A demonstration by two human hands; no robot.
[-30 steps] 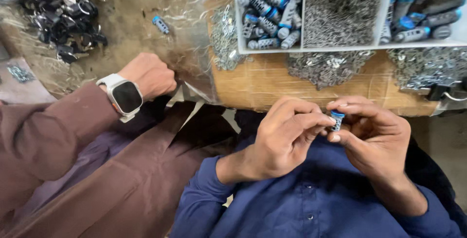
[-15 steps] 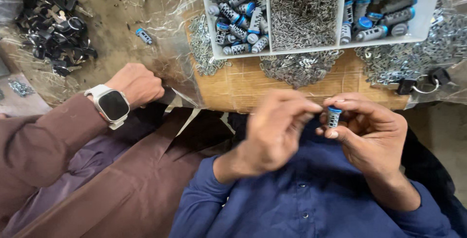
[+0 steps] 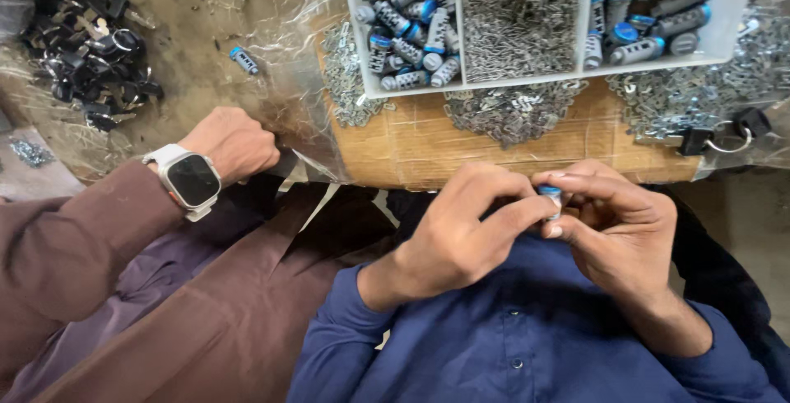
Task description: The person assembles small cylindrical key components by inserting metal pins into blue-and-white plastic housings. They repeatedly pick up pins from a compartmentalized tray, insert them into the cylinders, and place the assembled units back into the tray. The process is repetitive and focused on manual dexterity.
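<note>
My left hand (image 3: 461,234) and my right hand (image 3: 617,230) meet in front of my blue shirt, just below the edge of the cardboard-topped bench (image 3: 395,152). Between their fingertips I pinch a small silver cylinder with a blue cap (image 3: 550,197). Most of it is hidden by my fingers; only the capped end shows. Both hands are closed around it.
A white divided tray (image 3: 457,28) holds more blue-capped cylinders (image 3: 407,24) and small metal pins (image 3: 518,16). Loose pins (image 3: 510,115) lie on the cardboard. A co-worker's fist with a wristwatch (image 3: 230,144) rests at left, near a pile of black parts (image 3: 86,49) and a stray cylinder (image 3: 243,60).
My hands have stayed together on the cylinder, and my fingers now cover more of it. The view has shifted, so the tray sits further right. The co-worker's fist has barely moved.
</note>
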